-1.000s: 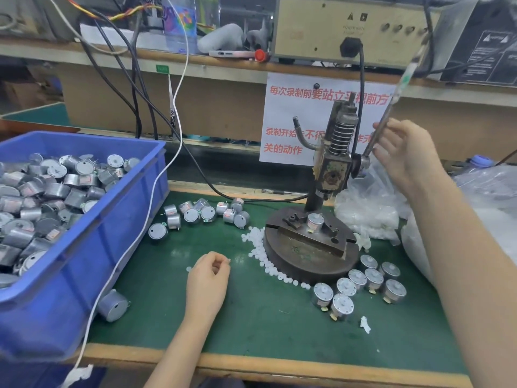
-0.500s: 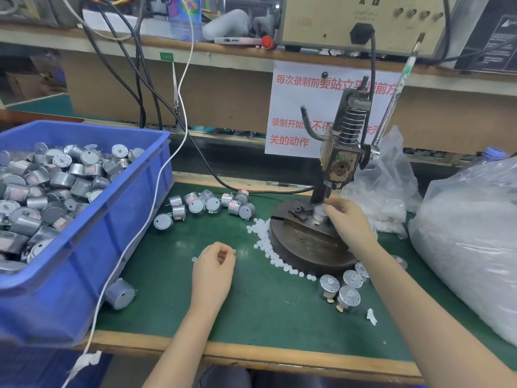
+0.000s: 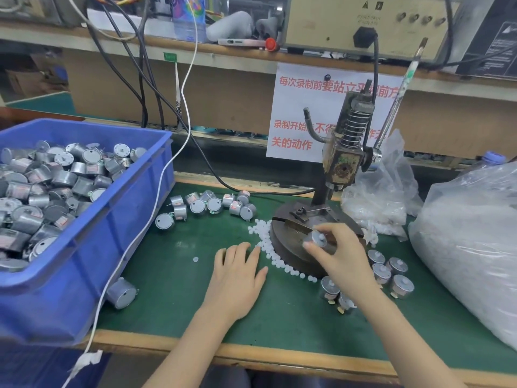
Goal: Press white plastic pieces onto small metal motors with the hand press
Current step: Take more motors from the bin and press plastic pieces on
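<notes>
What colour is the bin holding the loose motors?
Blue bin, clearest in the head view.

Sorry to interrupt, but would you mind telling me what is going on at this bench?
A person is fitting white plastic pieces onto small motors with a hand press. The right hand holds a motor in its fingertips just above the press's round base, with a white piece on top of the motor. The left hand rests on the green mat by the loose white pieces. Motors with white tops sit to the right; a blue bin of motors stands on the left.
</notes>
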A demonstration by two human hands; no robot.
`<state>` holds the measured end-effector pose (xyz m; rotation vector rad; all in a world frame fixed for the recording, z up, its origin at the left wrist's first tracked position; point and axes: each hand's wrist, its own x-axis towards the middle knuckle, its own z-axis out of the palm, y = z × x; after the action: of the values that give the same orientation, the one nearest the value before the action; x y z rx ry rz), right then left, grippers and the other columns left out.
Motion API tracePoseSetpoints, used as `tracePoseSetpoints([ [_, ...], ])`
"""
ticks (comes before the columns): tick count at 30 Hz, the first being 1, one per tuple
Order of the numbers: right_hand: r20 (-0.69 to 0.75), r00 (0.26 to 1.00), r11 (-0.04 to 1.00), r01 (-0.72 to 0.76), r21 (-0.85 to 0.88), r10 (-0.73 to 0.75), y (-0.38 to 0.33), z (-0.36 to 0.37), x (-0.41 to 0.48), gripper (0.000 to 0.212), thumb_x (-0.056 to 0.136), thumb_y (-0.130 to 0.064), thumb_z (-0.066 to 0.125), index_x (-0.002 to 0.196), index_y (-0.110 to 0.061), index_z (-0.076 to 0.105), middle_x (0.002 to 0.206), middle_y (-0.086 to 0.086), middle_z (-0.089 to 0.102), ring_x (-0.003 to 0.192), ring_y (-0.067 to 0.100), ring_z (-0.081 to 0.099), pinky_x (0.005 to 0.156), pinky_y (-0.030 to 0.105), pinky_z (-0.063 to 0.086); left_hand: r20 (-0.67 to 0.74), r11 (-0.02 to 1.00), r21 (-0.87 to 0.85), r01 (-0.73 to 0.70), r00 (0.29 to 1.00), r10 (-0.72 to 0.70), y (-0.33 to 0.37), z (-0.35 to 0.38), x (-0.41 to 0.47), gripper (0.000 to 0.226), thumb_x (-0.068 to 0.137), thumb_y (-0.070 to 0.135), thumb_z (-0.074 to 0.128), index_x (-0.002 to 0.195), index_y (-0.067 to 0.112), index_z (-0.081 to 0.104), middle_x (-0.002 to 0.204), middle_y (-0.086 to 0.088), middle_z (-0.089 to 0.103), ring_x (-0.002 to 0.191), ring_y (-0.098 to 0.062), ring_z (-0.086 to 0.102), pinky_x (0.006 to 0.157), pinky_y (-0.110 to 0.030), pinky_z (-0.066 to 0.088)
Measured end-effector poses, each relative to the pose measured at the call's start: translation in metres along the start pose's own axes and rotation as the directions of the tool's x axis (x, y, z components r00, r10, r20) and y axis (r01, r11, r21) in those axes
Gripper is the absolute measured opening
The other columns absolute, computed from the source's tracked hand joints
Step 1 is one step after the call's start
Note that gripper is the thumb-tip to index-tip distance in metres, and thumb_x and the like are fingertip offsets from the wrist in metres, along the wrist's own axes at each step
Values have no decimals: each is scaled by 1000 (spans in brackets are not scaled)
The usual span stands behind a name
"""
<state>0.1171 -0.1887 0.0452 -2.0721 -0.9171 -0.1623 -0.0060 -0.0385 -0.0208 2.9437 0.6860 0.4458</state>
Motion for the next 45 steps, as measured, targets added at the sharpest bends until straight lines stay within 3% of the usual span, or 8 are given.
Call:
tracePoseSetpoints([
  [6,229,961,946,209,-249,-152,7,8,-45,34,78,-22,74,110,-17,63,101,-3,58,97,19,51,85,22,32,112,995,2,-98,989,97,-1,-1,4,53,99,46,11,148,27,8,154,9,10,140,-15,8,114,-38,-1],
  [11,232,937,821,342,-458,-261,10,4,-51,38,53,-17,91,85,-15,71,79,-1,62,70,26,61,66,36,51,139,981,-22,-195,971,196,-1,-1,6,50,99,44,10,148,33,7,156,13,4,142,-15,2,114,-39,-5],
  [18,150,956,899,288,-330,-251,-3,19,-40,34,71,-16,78,103,-12,67,98,5,60,88,27,59,78,36,45,40,967,-43,-249,967,251,-1,-2,5,48,100,42,15,145,27,23,154,11,16,140,-15,10,112,-35,3],
  [21,184,961,934,250,-255,-207,-20,37,-5,31,84,-14,62,115,-9,61,112,8,56,104,26,52,91,35,41,-97,955,-48,-292,953,286,4,-12,2,41,97,35,29,124,21,55,137,5,48,124,-19,44,104,-30,31],
  [24,283,941,923,265,-281,-184,-35,64,36,40,91,-11,48,131,-12,48,130,5,47,120,23,42,101,31,33,-261,945,-27,-327,915,309,5,-12,1,17,80,30,56,88,23,69,96,9,66,87,-17,62,77,-24,48],
  [31,511,851,772,403,-491,-119,-59,120,85,53,87,4,43,138,-8,35,141,8,37,123,29,40,94,38,40,-271,970,-28,-240,936,224,1,-10,0,15,60,19,82,61,19,67,65,6,57,62,-17,55,56,-23,45],
  [40,474,878,589,421,-690,-72,-48,136,90,65,83,3,54,139,1,21,133,18,40,117,30,39,86,33,39,-255,977,-31,-211,947,196,1,-12,0,20,57,20,85,56,20,64,58,6,54,57,-16,54,50,-20,45],
  [45,474,879,591,408,-696,-49,-41,128,97,68,81,1,60,138,-1,25,131,14,42,118,29,42,88,34,39,-250,980,-56,-192,953,172,1,-12,1,21,56,18,85,55,19,64,57,6,53,55,-16,53,50,-19,45],
])
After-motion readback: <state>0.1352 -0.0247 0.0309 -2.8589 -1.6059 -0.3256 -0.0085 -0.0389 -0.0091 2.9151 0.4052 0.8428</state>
